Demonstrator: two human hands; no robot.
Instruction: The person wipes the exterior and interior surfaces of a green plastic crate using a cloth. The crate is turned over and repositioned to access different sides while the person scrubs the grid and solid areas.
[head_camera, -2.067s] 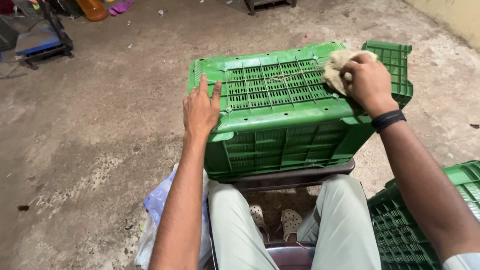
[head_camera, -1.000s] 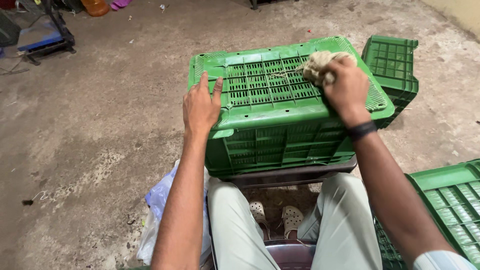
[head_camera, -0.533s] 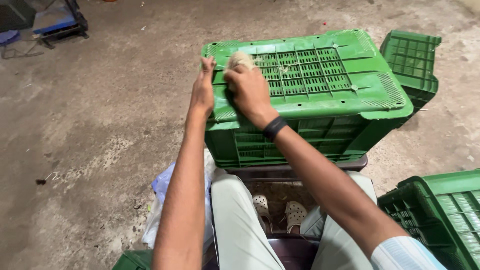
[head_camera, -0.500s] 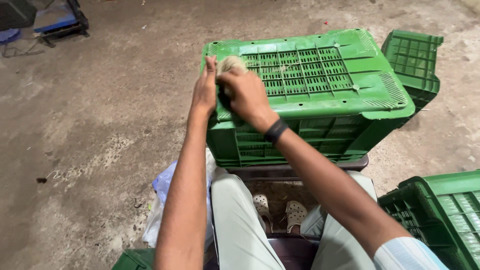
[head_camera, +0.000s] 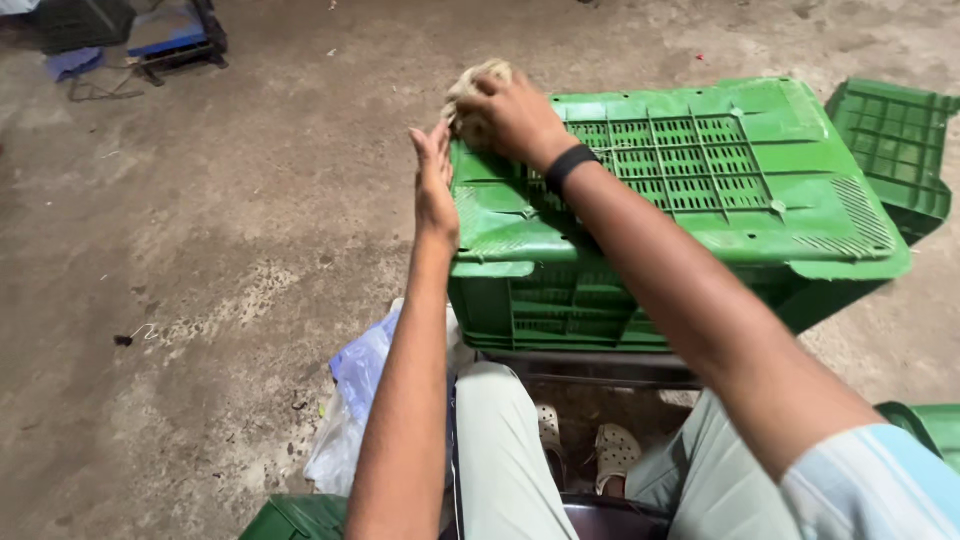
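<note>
A green slatted plastic crate (head_camera: 700, 170) lies upside down in front of my knees. My right hand (head_camera: 510, 115), with a black band at the wrist, is closed on a beige rag (head_camera: 472, 82) and presses it on the crate's far left corner. My left hand (head_camera: 436, 190) rests flat against the crate's left edge, fingers straight and holding nothing.
A second green crate (head_camera: 895, 150) stands behind on the right, and parts of other green crates show at the lower right (head_camera: 925, 425) and bottom left (head_camera: 295, 518). A pale plastic bag (head_camera: 350, 400) lies by my left leg. A blue-topped platform (head_camera: 165, 35) sits far left on the concrete floor.
My right hand has dragged the rag from the crate's right side across its top to the far left corner. My left hand has shifted from the top to the left edge.
</note>
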